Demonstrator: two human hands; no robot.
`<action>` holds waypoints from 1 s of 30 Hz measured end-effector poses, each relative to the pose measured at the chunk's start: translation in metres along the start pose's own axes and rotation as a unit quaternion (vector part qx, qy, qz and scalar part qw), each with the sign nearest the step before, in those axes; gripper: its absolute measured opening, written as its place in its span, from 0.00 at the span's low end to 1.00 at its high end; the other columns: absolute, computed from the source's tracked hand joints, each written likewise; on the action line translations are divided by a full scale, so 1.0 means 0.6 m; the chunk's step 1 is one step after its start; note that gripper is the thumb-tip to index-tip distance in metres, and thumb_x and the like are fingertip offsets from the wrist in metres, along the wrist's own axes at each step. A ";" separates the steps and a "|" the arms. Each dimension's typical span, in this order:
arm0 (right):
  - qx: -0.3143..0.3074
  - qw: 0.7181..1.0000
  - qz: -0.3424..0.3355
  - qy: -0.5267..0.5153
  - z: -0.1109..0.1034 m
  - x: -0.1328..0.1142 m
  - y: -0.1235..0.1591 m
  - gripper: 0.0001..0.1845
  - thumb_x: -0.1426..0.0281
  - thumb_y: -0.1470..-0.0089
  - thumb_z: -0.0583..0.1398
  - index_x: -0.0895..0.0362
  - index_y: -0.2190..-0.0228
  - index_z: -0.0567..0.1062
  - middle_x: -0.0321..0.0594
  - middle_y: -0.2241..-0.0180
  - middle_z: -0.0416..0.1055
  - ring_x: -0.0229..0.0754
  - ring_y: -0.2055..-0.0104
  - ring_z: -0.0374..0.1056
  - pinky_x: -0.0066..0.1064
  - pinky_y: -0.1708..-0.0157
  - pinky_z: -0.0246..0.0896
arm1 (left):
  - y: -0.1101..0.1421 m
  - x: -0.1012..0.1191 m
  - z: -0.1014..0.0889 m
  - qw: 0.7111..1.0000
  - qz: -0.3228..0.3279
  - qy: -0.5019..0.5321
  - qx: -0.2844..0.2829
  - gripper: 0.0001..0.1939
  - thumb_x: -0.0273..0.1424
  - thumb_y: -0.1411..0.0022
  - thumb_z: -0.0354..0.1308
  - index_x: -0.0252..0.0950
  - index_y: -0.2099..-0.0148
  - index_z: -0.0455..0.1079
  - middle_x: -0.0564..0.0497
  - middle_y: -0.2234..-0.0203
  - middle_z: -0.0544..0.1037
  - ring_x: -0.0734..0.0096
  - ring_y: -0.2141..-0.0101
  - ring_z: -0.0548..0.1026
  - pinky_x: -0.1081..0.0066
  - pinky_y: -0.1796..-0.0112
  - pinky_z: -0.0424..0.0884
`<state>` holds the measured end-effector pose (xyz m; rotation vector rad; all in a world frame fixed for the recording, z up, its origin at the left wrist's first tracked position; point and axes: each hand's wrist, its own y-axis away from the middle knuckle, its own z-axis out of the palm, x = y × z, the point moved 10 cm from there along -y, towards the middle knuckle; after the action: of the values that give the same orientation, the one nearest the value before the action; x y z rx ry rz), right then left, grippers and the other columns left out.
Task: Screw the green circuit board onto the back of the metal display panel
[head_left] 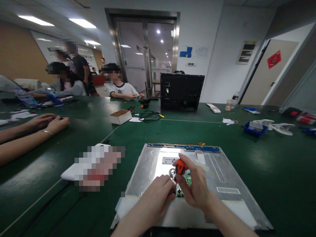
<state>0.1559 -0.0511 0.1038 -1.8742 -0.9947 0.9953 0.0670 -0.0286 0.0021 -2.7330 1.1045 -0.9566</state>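
Note:
A screwdriver (180, 167) with an orange and black handle stands nearly upright over a small green circuit board (189, 178). The fingers of my right hand (198, 186) are wrapped around its handle. Beside the shaft, my left hand (159, 191) has its fingers curled together at the board; what they pinch is hidden. Under both hands lies a flat silver metal panel (232, 179), like the back of a display. A narrow blue circuit strip (182, 147) runs along its far edge, joined by a white ribbon cable (200, 157).
A black monitor housing (182, 92) stands at the back of the green table (118, 135). Left of it are a small open box (120, 117) and a black cable (149, 116). A blue tray (255, 128) sits at right. Another person's hands (53, 123) rest at left, behind a white pouch (71, 171).

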 end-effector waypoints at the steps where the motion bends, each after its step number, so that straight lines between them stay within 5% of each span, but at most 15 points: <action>1: -0.002 1.000 -0.001 0.002 0.000 0.000 -0.001 0.28 0.73 0.37 0.51 0.59 0.37 0.54 0.45 0.62 0.74 0.44 0.66 0.72 0.36 0.69 0.70 | 0.000 -0.001 0.000 1.000 -0.005 0.002 -0.003 0.07 0.26 0.34 0.52 0.39 0.56 0.68 0.46 0.59 0.74 0.60 0.58 0.72 0.62 0.56 0.71; 10: 0.027 0.999 0.001 0.025 -0.004 0.000 -0.005 0.26 0.71 0.38 0.53 0.54 0.39 0.56 0.38 0.69 0.72 0.42 0.72 0.68 0.32 0.75 0.67 | -0.001 -0.003 0.000 0.999 -0.023 0.014 -0.020 0.09 0.25 0.35 0.51 0.39 0.54 0.69 0.45 0.56 0.74 0.60 0.56 0.71 0.62 0.54 0.70; 30: 0.034 0.999 0.018 0.036 -0.004 0.009 0.000 0.26 0.69 0.38 0.55 0.54 0.40 0.56 0.37 0.69 0.71 0.39 0.75 0.66 0.31 0.78 0.67 | -0.002 -0.003 0.001 0.999 -0.031 0.015 -0.028 0.09 0.25 0.35 0.51 0.39 0.54 0.69 0.45 0.55 0.74 0.60 0.55 0.71 0.62 0.53 0.70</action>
<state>0.1598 -0.0471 0.1034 -1.8648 -0.8779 0.9643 0.0668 -0.0267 0.0011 -2.8219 1.0737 -0.9936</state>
